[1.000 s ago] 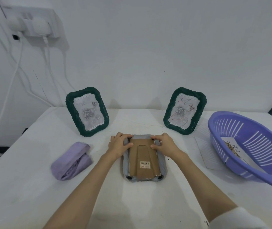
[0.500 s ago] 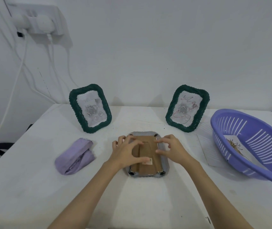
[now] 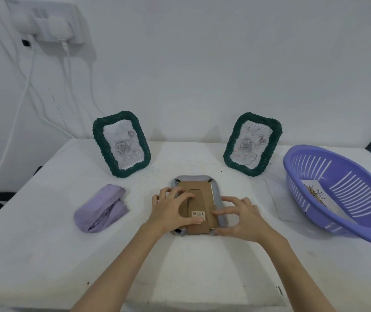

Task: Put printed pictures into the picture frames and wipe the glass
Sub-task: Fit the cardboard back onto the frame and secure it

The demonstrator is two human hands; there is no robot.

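A grey picture frame (image 3: 202, 194) lies face down at the table's middle, its brown cardboard back with a barcode sticker facing up. My left hand (image 3: 171, 210) rests spread on the left part of the back, thumb near the sticker. My right hand (image 3: 240, 218) touches the frame's right lower edge with fingers apart. Two dark green frames stand against the wall, each holding a rose picture: one at the left (image 3: 121, 144), one at the right (image 3: 252, 144). A folded lilac cloth (image 3: 102, 208) lies left of the grey frame.
A purple slotted basket (image 3: 346, 199) sits at the right with a printed picture (image 3: 315, 193) inside. A white sheet (image 3: 278, 197) lies partly under it. Wall sockets with white cables (image 3: 51, 28) hang at the upper left. The white table (image 3: 44, 255) edge runs along the bottom.
Both hands slid from the frame's far corners down toward its near end. My left hand now lies over the back's lower left, my right hand at the lower right edge.
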